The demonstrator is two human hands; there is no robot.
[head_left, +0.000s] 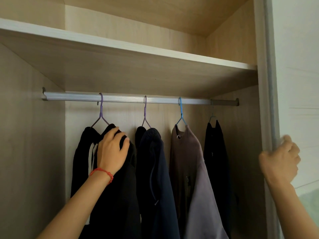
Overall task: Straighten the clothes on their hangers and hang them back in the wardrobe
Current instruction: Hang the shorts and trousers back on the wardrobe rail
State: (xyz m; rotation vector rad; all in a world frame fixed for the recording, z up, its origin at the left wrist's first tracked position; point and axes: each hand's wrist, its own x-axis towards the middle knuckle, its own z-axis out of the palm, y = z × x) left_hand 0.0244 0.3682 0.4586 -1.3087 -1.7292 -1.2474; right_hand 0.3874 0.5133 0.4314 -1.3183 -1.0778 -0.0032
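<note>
Several garments hang from a silver rail (120, 98) inside the wardrobe. Leftmost is a black jacket (117, 195) with white stripes on a purple hanger (101, 111). My left hand (113, 149), with a red cord at the wrist, lies over its right shoulder, fingers curled on the cloth. To the right hang a navy hoodie (155, 178) on a second purple hanger (145, 112), a brown-grey top (193, 169) on a blue hanger (180, 111), and a black garment (215, 152). My right hand (280, 161) grips the edge of the sliding door (271, 83).
A wooden shelf (138, 54) spans the wardrobe above the rail. The left stretch of rail carries no hanger. The wardrobe's side walls close in at left and right, and the white door panel (298, 66) fills the right edge.
</note>
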